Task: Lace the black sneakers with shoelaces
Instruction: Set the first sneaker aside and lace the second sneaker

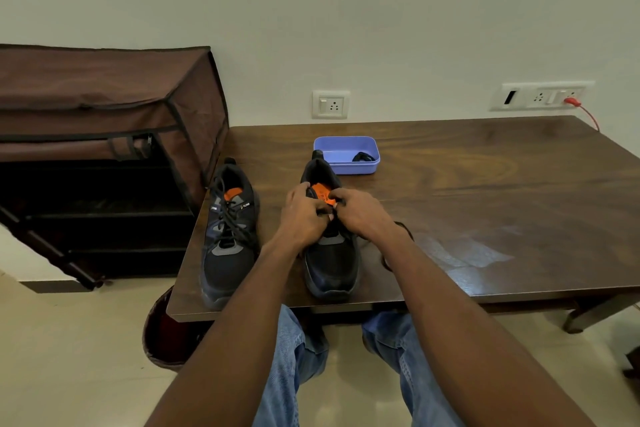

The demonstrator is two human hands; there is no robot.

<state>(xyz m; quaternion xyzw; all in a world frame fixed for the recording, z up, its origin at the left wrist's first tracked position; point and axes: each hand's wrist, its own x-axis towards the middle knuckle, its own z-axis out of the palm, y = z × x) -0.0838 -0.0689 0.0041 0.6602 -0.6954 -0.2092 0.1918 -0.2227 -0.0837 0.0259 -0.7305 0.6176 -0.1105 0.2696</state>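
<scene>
Head view: mid-frame on the table [485, 184], the left hand [304, 215] and right hand [360, 215] curl over the unlaced sneaker [332, 263], apparently pinching its shoelace [403, 229] (limp, light; best held at the stiff tip). The laced sneaker [228, 236] stands left. Fingers hide the eyelets; the purple tray [346, 146] behind holds something dark.

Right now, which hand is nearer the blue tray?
The right hand. It works at the tongue of the right sneaker, just in front of the tray; the left hand sits beside it, farther left.
</scene>
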